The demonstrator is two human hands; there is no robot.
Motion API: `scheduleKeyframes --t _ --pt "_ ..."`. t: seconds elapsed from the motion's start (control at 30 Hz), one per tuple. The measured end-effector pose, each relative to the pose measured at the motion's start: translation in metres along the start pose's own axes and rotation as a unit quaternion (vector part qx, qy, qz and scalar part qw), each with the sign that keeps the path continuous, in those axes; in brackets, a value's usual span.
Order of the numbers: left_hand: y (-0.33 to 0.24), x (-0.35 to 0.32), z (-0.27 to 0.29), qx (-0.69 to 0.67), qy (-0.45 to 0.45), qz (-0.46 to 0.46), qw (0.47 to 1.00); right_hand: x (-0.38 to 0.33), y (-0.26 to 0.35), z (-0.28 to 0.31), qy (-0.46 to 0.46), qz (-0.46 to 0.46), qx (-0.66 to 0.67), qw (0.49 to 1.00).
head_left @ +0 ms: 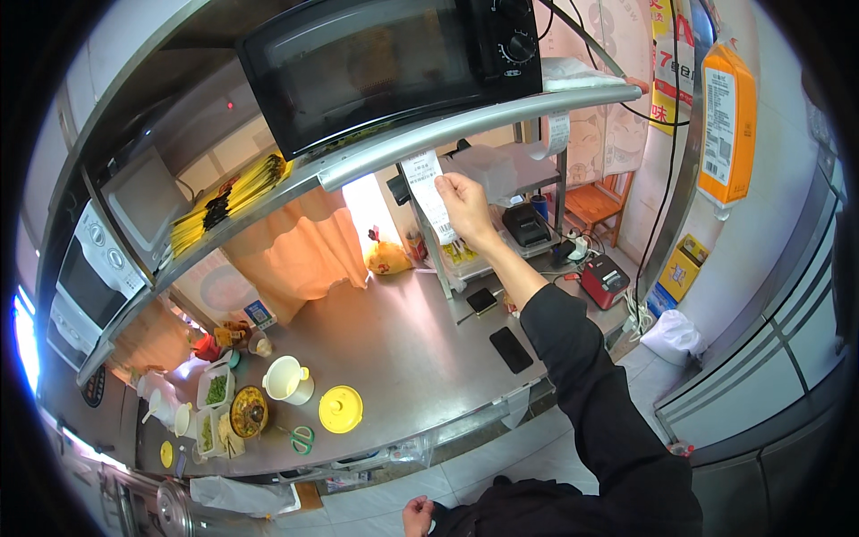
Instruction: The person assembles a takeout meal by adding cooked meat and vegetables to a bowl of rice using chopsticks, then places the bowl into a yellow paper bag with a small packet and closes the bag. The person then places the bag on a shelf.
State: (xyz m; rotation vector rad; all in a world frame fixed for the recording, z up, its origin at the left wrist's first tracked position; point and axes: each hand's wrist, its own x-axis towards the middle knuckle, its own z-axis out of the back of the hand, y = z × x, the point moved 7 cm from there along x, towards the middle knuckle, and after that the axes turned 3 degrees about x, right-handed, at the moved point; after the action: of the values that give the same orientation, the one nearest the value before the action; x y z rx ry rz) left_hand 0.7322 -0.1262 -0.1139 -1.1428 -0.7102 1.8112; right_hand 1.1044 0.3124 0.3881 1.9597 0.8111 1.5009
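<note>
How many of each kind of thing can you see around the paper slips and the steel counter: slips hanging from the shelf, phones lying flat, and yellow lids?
Paper slips: 2 (one held by the right hand, one further right)
Dark phones on the counter: 2 ()
Yellow lids: 1
Total: 5

Paper receipt slip (428, 192): white, long and narrow, dark print all down its face. Hangs from the edge of the metal shelf (465, 125), tilted slightly, lower end swung right. Right hand (465, 208) fingertips (445, 185) pinch its right edge around mid-length; top part stands above the fingers, bottom part runs below them, beside the palm.
</note>
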Motion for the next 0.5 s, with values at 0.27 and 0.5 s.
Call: scheduleKeyframes --t 0.27,0.5 --pt "-0.0009 -0.0015 -0.0008 0.003 0.002 0.003 1.0 -0.001 0.0011 -0.0047 0.004 -0.02 0.037 0.999" --pt "0.0044 0.0012 -0.003 -0.033 0.004 0.02 0.999 -0.0008 0.0009 -0.0036 0.017 -0.014 0.051 0.998"
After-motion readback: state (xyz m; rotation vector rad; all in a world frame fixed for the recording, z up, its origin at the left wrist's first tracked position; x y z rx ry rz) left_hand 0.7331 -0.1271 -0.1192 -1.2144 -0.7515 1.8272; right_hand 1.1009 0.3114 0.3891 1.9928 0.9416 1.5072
